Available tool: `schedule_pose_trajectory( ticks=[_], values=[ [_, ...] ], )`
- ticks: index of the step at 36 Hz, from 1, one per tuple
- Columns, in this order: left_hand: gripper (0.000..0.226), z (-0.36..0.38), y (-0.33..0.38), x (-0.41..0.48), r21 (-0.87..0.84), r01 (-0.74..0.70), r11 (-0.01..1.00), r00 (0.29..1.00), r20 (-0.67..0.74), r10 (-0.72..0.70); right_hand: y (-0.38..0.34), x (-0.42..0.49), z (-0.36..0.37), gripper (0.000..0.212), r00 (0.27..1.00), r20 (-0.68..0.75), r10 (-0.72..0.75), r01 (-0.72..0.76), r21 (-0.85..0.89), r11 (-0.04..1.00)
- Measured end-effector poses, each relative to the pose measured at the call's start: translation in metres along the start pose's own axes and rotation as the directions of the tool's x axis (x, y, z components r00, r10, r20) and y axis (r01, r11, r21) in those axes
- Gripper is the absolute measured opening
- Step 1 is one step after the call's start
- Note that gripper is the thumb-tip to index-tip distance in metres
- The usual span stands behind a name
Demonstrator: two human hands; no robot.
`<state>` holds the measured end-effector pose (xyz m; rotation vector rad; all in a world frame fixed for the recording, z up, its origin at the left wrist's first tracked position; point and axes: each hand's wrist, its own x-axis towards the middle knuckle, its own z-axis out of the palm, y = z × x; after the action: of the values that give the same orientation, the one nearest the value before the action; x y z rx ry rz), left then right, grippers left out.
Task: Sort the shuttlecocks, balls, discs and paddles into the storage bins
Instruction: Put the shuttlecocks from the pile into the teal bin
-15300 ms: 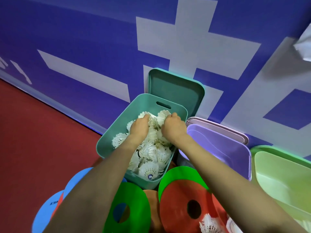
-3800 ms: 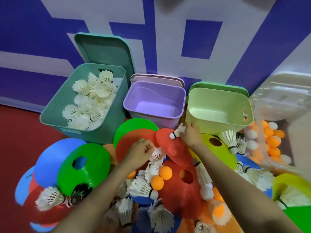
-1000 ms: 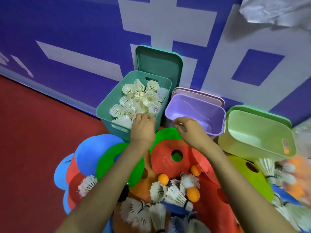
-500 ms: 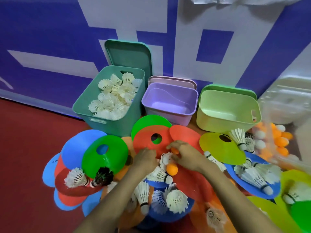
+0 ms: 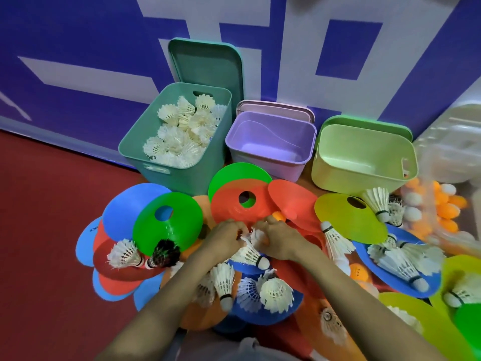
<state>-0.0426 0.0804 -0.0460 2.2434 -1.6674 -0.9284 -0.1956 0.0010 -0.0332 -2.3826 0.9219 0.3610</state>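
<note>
Head view: back from the teal bin point(image 5: 187, 178), left hand point(image 5: 224, 237) and right hand point(image 5: 280, 241) curl fingers round shuttlecocks point(image 5: 250, 254), likely starting another load.

purple bin point(image 5: 260, 165) open-topped, discs point(image 5: 231, 212) crowding its front
</note>
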Motion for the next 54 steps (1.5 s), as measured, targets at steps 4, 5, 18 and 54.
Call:
schedule_pose_trajectory(
  ticks=[4, 5, 18, 54],
  values=[
    [0.025, 0.001, 0.008, 0.009, 0.041, -0.027, 0.999, 0.999, -0.016, 0.028, -0.001, 0.003, 0.011, 0.049, 0.998, -0.031, 0.049, -0.048, 0.02, 0.999],
    [0.026, 0.001, 0.011, 0.011, 0.042, -0.029, 0.999, 1.0, -0.009, 0.029, 0.002, 0.005, 0.011, 0.049, 0.997, -0.059, 0.048, -0.047, 0.019, 0.999],
    [0.057, -0.017, 0.033, 0.023, -0.236, -0.189, 0.953, 0.981, -0.093, 0.171, 0.021, -0.019, -0.042, 0.034, 0.943, -0.331, 0.043, 0.175, 0.6, 0.78],
    [0.034, 0.043, 0.225, 0.109, -0.069, -0.517, 0.853, 0.849, -0.17, 0.501, 0.196, -0.131, -0.071, 0.027, 0.801, -0.08, 0.594, 0.228, 0.957, -0.178]
  ],
)
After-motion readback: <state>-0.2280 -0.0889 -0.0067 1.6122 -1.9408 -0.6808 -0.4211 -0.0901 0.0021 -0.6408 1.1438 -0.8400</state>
